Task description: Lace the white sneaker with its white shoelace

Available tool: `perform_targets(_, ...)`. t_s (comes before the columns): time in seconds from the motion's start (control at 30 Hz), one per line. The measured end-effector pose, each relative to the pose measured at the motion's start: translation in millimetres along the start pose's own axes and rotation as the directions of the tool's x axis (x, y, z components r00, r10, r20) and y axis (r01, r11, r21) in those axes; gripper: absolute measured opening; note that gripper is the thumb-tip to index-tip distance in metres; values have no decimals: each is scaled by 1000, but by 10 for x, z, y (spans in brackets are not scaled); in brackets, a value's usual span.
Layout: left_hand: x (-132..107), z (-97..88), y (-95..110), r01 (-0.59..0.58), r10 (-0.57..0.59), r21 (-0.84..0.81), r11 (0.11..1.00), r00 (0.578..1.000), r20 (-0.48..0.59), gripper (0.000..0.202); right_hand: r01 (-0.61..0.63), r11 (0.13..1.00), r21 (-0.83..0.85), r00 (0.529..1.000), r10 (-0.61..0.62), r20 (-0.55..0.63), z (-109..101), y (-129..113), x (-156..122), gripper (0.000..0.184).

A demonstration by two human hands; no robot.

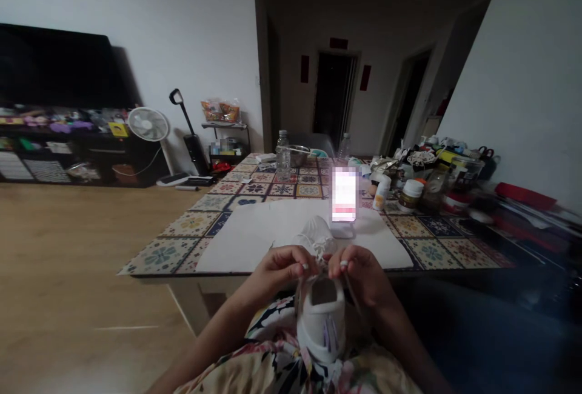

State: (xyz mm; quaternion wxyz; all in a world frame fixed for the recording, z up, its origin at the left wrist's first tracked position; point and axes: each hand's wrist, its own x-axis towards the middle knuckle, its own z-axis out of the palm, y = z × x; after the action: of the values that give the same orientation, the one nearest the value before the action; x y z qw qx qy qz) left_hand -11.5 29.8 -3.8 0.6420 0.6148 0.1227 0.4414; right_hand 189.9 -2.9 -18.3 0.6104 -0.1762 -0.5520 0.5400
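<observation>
A white sneaker (321, 327) with pale purple marks on its heel sits at my lap, heel toward me and its opening facing up. Beyond my hands, a white laced shoe front (314, 233) shows over the white sheet; my fingers cover the join, so I cannot tell whether it is the same shoe. My left hand (288, 267) is closed in a pinch on a shoelace at the left of the opening. On the right, my right hand (359, 270) pinches a shoelace (352, 292) too, its thin end hanging below the fingers.
A lit phone (344, 194) stands on a holder just past the shoe, on a white sheet (245, 230). Bottles, jars and a white tub (410, 195) crowd the table's right side. A clear water bottle (283, 156) and metal bowl (299, 155) stand farther back.
</observation>
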Motion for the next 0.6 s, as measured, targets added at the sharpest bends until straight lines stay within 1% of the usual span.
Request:
perform_targets(0.07, 50, 41, -124, 2, -16, -100, 995, 990, -137, 42, -7, 996, 93, 999, 10, -39, 51, 73, 12, 33)
perform_targets(0.1, 67, 51, -165, 3, -26, -124, 992, 982, -189, 46, -16, 991, 130, 998, 22, -51, 60, 96, 16, 34)
perform_targets(0.17, 80, 56, -204, 16, -50, -143, 990, 969, -241, 51, -41, 986, 162, 996, 54, -73, 60, 121, 21, 36)
perform_targets(0.23, 67, 52, -193, 37, -65, -115, 993, 967, -247, 49, -81, 989, 123, 990, 94, -106, 59, 120, 19, 38)
perform_targets(0.3, 40, 55, -149, 38, -39, -10, 999, 974, -223, 43, -113, 994, 7, 982, 113, -148, 74, 96, 12, 35)
perform_targets(0.33, 26, 62, -122, 14, -1, 66, 998, 981, -195, 39, -110, 990, -85, 982, 95, -164, 89, 76, 7, 32)
perform_targets(0.4, 5, 87, -76, -68, 95, 210, 975, 988, -120, 33, -41, 948, -315, 986, -13, -167, 127, 28, -1, 22)
perform_targets(0.43, 1, 103, -62, -104, 131, 259, 960, 988, -87, 32, 18, 906, -424, 986, -87, -145, 147, 5, -5, 18)
perform_targets(0.47, 1, 120, -56, -118, 143, 282, 952, 987, -72, 31, 74, 857, -510, 982, -153, -115, 165, -14, -9, 15)
perform_targets(0.5, 5, 137, -58, -107, 134, 275, 955, 988, -83, 29, 115, 814, -569, 975, -202, -92, 181, -29, -13, 12)
perform_targets(0.53, 14, 152, -65, -79, 108, 238, 968, 988, -110, 27, 132, 786, -604, 971, -225, -80, 194, -39, -17, 10)
perform_targets(0.57, 25, 166, -76, -44, 70, 177, 983, 987, -146, 27, 130, 773, -620, 971, -226, -78, 204, -46, -23, 8)
perform_targets(0.6, 37, 178, -87, -5, 23, 103, 995, 984, -178, 31, 115, 769, -629, 974, -212, -82, 212, -52, -29, 7)
